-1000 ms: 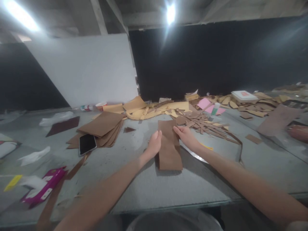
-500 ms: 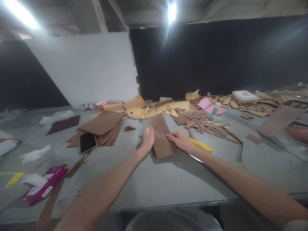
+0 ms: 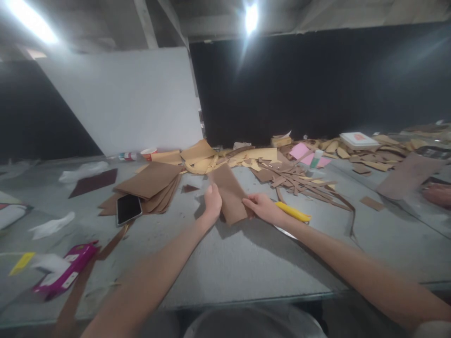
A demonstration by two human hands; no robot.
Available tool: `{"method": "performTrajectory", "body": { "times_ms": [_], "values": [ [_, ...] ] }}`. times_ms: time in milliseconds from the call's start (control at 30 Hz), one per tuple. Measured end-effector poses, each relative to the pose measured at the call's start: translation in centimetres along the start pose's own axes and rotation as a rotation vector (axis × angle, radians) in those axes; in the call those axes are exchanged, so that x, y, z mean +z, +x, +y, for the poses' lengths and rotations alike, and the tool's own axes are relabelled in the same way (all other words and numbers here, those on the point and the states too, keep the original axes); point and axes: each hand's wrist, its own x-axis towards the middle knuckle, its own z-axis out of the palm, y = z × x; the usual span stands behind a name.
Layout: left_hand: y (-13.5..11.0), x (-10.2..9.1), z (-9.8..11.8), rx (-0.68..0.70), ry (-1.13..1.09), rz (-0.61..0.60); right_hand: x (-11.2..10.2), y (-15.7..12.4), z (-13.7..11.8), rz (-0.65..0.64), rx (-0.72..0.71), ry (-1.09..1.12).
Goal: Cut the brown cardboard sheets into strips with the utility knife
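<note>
A brown rectangular sheet, leather-like [image 3: 229, 195], is held tilted above the grey table between my two hands. My left hand [image 3: 213, 203] is closed on its left edge, thumb up. My right hand [image 3: 260, 206] pinches the lower right edge between thumb and fingers. Just beyond my right wrist lies a yellow-handled tool [image 3: 293, 212], whose pale lower part is partly hidden by my forearm. A stack of similar brown sheets [image 3: 151, 180] is to the left, with a black-screened phone [image 3: 128, 209] resting against its near edge.
Brown strips and offcuts [image 3: 299, 183] pile up at the right, with yellowish scraps [image 3: 229, 158] along the back. A magenta power strip [image 3: 66, 272] sits at the front left. A small green-and-white bottle [image 3: 316, 159] and a white box [image 3: 358, 140] stand farther right.
The brown sheet has turned and tilted, its top leaning left and its lower end raised. My left hand has shifted slightly left; my right hand still pinches the right edge.
</note>
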Motion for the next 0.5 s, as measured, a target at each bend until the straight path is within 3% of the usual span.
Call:
{"method": "performTrajectory", "body": {
  "times_ms": [133,267,333,433,500],
  "values": [
    [0.5,-0.5,0.1,0.005,0.002,0.068,0.2,0.0,0.3,-0.024,0.012,0.026],
    [0.2,-0.2,1.0,-0.015,-0.148,0.029,0.4,0.1,0.8,0.057,0.015,0.038],
    [-0.6,0.4,1.9,-0.103,-0.285,-0.047,0.6,0.1,0.9,0.108,0.0,0.046],
    [-2.6,1.3,3.1,-0.31,-0.428,-0.295,0.7,0.1,1.1,0.178,-0.048,0.06],
    [-4.0,1.6,3.6,-0.316,-0.44,-0.308,0.8,0.0,1.3,0.2,-0.067,0.053]
  ]
}}
